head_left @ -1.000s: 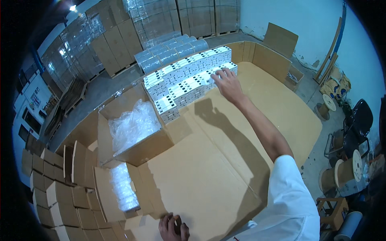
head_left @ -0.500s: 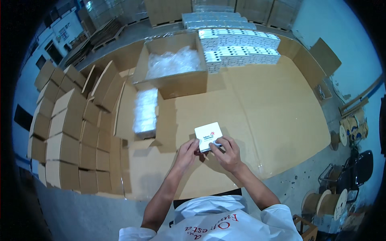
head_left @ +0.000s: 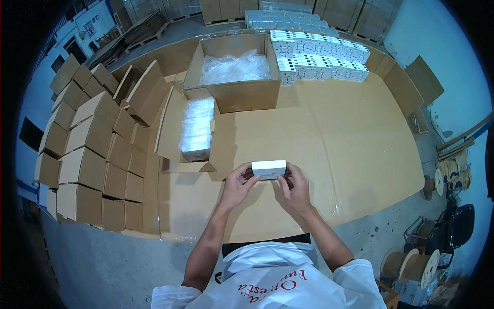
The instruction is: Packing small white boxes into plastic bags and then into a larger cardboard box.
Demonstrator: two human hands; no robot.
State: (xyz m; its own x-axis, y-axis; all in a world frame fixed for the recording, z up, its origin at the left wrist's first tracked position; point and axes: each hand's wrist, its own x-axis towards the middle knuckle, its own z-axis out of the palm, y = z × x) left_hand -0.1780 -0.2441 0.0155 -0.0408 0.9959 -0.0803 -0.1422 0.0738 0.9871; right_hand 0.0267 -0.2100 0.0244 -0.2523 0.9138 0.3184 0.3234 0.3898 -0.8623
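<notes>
A small white box (head_left: 268, 166) is held between both my hands, tipped so that a narrow side shows on top. My left hand (head_left: 239, 184) grips its left end, with the thumb on the near face. At the right end, my right hand (head_left: 295, 186) closes on it in the same way. To the left and farther off stands an open brown carton (head_left: 172, 126). Inside it is a row of items in clear plastic wrap (head_left: 197, 126).
Behind is a large carton (head_left: 242, 98) with crumpled clear plastic bags (head_left: 235, 69). Stacked white boxes (head_left: 324, 62) line the far edge. Brown cartons (head_left: 82, 165) are piled at the left. Cardboard (head_left: 360, 139) covers the table. A black chair (head_left: 453, 229) and cable spools (head_left: 411, 265) stand at the right.
The white box has tilted from showing its printed broad face to showing a narrow side. My right hand has shifted from the front face to the right end. The view has moved slightly.
</notes>
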